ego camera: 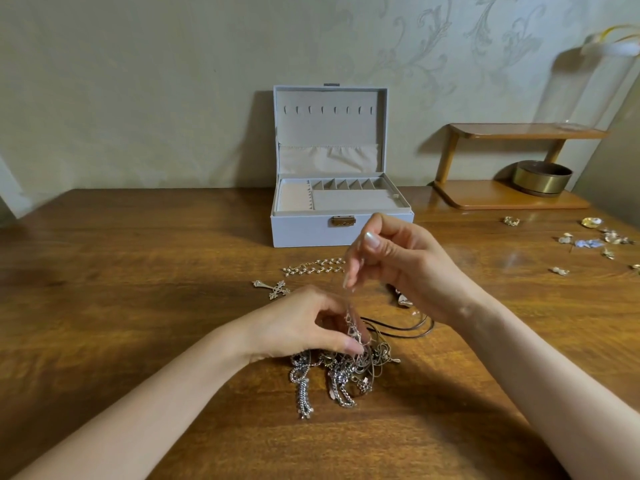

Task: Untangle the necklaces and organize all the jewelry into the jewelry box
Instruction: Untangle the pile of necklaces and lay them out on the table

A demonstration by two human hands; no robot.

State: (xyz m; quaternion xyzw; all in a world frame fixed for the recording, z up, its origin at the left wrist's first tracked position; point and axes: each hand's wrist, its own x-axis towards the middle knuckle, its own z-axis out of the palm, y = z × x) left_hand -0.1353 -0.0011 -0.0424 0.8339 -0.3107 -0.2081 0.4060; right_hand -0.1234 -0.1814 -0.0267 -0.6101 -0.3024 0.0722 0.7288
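Necklaces point(343, 372) mid-table, open wood point(138, 271) leftward — left hand point(304, 323) grips them, right hand point(405, 268) pinches a chain point(349, 306) above.

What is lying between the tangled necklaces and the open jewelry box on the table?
Only two flat pieces: a pearl chain just before the jewelry box and a cross pendant nearer the tangled necklaces, to the left. The lid stands open, so lifted necklaces should pass over both.
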